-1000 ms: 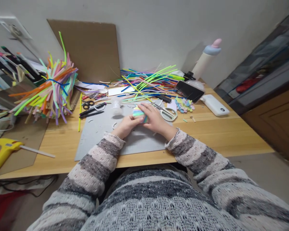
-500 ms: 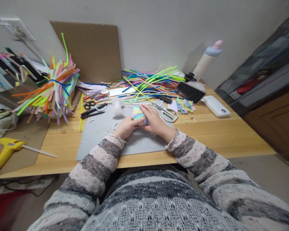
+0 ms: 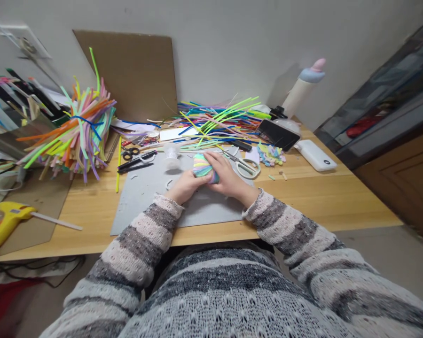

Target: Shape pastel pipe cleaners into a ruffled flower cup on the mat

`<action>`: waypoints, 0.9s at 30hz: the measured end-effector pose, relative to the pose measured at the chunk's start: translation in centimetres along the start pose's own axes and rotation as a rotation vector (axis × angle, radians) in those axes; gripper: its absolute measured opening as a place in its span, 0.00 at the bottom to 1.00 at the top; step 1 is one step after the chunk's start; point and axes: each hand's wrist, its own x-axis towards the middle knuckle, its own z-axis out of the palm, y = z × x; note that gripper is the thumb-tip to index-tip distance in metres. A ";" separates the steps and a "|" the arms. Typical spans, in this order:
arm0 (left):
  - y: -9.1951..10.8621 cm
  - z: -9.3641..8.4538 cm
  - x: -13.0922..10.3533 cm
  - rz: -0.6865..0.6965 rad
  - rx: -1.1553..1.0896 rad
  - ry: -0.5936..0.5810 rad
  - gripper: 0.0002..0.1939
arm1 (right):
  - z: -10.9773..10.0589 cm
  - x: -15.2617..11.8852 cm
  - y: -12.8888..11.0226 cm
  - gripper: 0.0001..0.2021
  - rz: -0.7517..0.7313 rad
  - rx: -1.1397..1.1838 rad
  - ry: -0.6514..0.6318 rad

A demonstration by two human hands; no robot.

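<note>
scissors (image 3: 245, 165) right of hands (image 3: 206, 180), on mat (image 3: 144, 195)

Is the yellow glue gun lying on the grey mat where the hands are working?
No, the yellow glue gun lies far off at the table's left edge on brown cardboard, well apart from the grey mat.

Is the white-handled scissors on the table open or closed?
Closed, it seems: the white-handled scissors lie flat beside the right hand, their handle loops together, blades forming one line.

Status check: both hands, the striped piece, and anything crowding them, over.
Left hand and right hand both closed on pastel striped bundle, over grey mat. Scissors lie just right of right hand, clear spool ahead-left.
</note>
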 end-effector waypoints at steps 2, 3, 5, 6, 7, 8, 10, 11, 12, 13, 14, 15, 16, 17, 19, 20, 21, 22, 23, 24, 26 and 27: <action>0.4 0.0 0.0 -0.019 -0.044 -0.014 0.24 | -0.4 0.0 0.2 0.42 -0.017 -0.021 -0.033; 0.5 0.0 0.0 -0.027 -0.066 -0.015 0.24 | -0.5 -0.1 0.3 0.42 -0.031 -0.026 -0.057; 0.7 0.1 0.1 -0.031 -0.088 -0.003 0.23 | -0.4 -0.2 0.4 0.43 -0.035 -0.035 -0.090; 0.7 0.2 0.1 -0.027 -0.086 0.004 0.22 | -0.2 -0.2 0.4 0.44 -0.013 -0.041 -0.092; 0.7 0.3 0.1 -0.022 -0.085 0.010 0.22 | 0.0 -0.3 0.4 0.45 0.023 -0.048 -0.082; 0.6 0.4 0.1 -0.021 -0.089 0.013 0.22 | 0.3 -0.3 0.4 0.47 0.066 -0.050 -0.062; 0.5 0.6 0.0 -0.021 -0.099 0.008 0.22 | 1.0 -0.3 0.3 0.48 0.131 -0.035 -0.010; 0.4 0.7 0.0 -0.024 -0.103 0.000 0.22 | 1.2 -0.2 0.3 0.48 0.140 -0.020 0.014; 0.3 0.7 0.0 -0.028 -0.106 -0.009 0.22 | 1.5 -0.2 0.3 0.46 0.134 -0.005 0.032; 0.1 0.7 0.0 -0.033 -0.105 -0.015 0.22 | 1.6 -0.2 0.3 0.45 0.118 0.011 0.042; 0.0 0.7 0.0 -0.037 -0.100 -0.017 0.22 | 1.7 -0.2 0.3 0.44 0.098 0.027 0.046; -0.2 0.6 0.1 -0.039 -0.093 -0.014 0.22 | 1.7 -0.2 0.3 0.44 0.082 0.042 0.044; -0.3 0.5 0.1 -0.040 -0.084 -0.008 0.22 | 1.7 -0.2 0.3 0.43 0.070 0.057 0.041; -0.4 0.4 0.2 -0.038 -0.075 -0.001 0.22 | 1.6 -0.2 0.2 0.43 0.062 0.071 0.036; -0.5 0.2 0.2 -0.034 -0.062 0.008 0.22 | 1.4 -0.2 0.2 0.43 0.050 0.090 0.032; -0.5 0.2 0.3 -0.033 -0.059 0.005 0.22 | 1.3 -0.2 0.2 0.43 0.046 0.094 0.032; -0.4 0.1 0.2 -0.032 -0.059 -0.001 0.23 | 1.1 -0.1 0.2 0.43 0.041 0.095 0.036; -0.2 0.1 0.2 -0.031 -0.061 -0.008 0.23 | 1.0 -0.1 0.2 0.43 0.037 0.093 0.041; 0.0 0.1 0.2 -0.030 -0.059 -0.016 0.24 | 0.9 -0.1 0.2 0.42 0.030 0.088 0.043; 0.2 0.1 0.2 -0.029 -0.053 -0.024 0.24 | 0.8 -0.1 0.3 0.41 0.022 0.081 0.037; 0.4 -0.1 0.2 -0.028 -0.025 -0.035 0.24 | 0.6 -0.1 0.4 0.41 0.005 0.064 0.009; 0.4 -0.2 0.3 -0.028 -0.006 -0.037 0.23 | 0.6 -0.1 0.5 0.40 0.000 0.057 -0.007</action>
